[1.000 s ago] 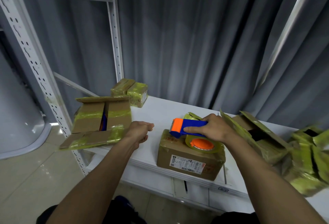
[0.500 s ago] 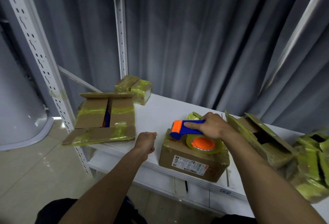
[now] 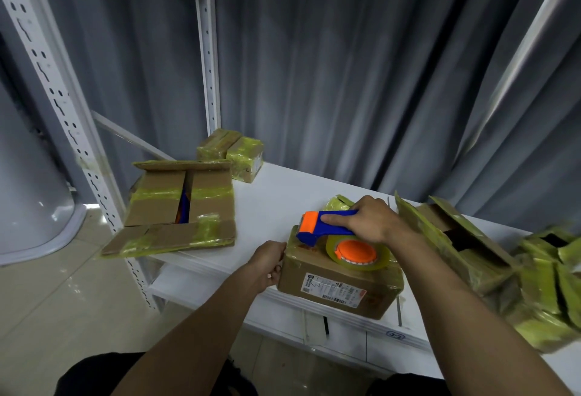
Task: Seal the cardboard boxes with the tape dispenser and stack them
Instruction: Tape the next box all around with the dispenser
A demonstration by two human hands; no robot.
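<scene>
Taping a cardboard box (image 3: 339,282) at the near edge of the white shelf (image 3: 283,197): right hand (image 3: 367,219) clamped round the blue handle of the tape dispenser (image 3: 327,233) lying on the box top, left hand (image 3: 267,265) curled on the box's left end. Looks light, stiff-walled yet crushable, tape-slick; best taken by opposite ends. Beyond, an open box (image 3: 179,203) to the left, small taped boxes (image 3: 232,153) behind, crumpled open boxes (image 3: 456,238) cut off at right. Top seam and blade hidden under dispenser and hand.

Blue-orange tape dispenser (image 3: 327,230) (yellowish roll); brown cardboard box (image 3: 338,282).
</scene>
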